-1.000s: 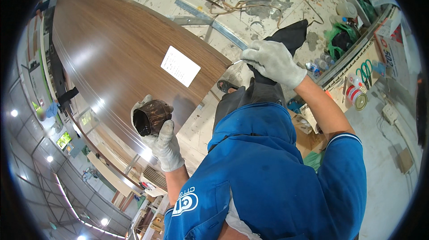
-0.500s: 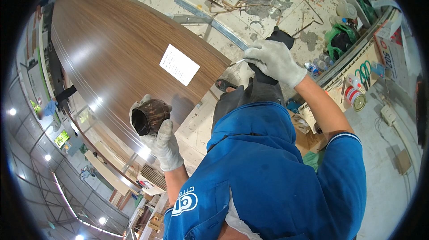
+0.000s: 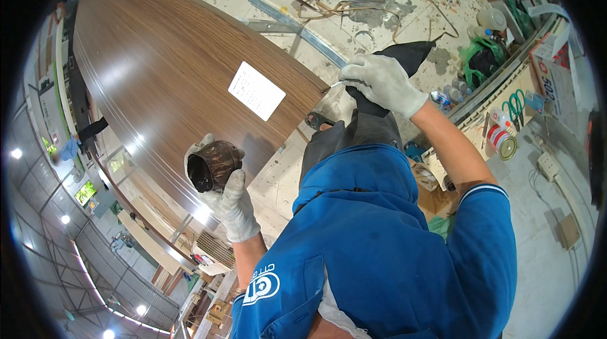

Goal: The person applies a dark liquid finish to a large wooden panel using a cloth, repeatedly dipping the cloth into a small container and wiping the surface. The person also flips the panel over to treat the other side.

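My gloved left hand (image 3: pixel 233 209) is wrapped round a dark brown, stained cup-like pot (image 3: pixel 222 163) and holds it over the near edge of a wood-grain panel (image 3: pixel 171 67). Its open mouth faces left, and the inside looks dark. My gloved right hand (image 3: pixel 384 84) pinches a thin, pale stick-like tool (image 3: pixel 337 84), its tip at the panel's right corner. The tool's other end is hidden in the glove. A black cloth (image 3: pixel 408 56) shows beyond and below this hand; whether the fingers also grip it I cannot tell. On the panel lies a white printed label (image 3: pixel 257 90).
Metal bars (image 3: pixel 297 29) and tangled straps (image 3: pixel 379 4) lie on the stained floor. At the right are a green plastic bag (image 3: pixel 482 54), plastic bottles (image 3: pixel 452 91), a round tin (image 3: pixel 503 143) and green-handled scissors (image 3: pixel 516 105). A sandalled foot (image 3: pixel 316 120) stands by the panel.
My right hand has moved slightly left, bringing the thin tool to the panel's corner. The black cloth has spread out to the right. My left hand and the pot have barely moved.
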Available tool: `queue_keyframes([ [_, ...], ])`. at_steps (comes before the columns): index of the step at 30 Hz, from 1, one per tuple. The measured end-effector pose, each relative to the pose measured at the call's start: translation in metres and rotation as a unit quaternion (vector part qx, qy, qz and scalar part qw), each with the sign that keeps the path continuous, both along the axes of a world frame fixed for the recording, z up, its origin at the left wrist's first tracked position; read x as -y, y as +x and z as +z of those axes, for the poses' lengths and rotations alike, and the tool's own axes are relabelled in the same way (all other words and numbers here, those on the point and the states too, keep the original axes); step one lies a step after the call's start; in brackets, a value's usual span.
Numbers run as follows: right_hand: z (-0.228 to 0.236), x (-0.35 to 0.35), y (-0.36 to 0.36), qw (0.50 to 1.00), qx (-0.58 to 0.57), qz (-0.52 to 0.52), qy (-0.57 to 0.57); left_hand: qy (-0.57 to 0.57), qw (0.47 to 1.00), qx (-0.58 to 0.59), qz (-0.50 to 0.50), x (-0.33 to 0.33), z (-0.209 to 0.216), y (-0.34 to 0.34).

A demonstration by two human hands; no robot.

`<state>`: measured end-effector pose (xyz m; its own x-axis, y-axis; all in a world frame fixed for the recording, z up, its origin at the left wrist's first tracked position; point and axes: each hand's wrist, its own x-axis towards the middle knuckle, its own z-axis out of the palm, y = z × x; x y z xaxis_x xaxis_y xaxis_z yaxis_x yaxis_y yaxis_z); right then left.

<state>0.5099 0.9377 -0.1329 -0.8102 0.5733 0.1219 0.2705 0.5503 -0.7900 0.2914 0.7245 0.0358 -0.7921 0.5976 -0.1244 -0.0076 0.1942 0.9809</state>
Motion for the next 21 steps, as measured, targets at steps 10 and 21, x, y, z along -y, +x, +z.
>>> queue_keyframes([
  [10,-0.017,0.002,-0.004,0.999,-0.007,0.008,-0.050,0.000,1.000,-0.001,0.003,0.001,-0.001,-0.003],
  [21,-0.004,-0.013,-0.012,0.988,-0.048,-0.035,-0.142,-0.007,1.000,-0.008,0.011,0.000,0.002,-0.005],
])
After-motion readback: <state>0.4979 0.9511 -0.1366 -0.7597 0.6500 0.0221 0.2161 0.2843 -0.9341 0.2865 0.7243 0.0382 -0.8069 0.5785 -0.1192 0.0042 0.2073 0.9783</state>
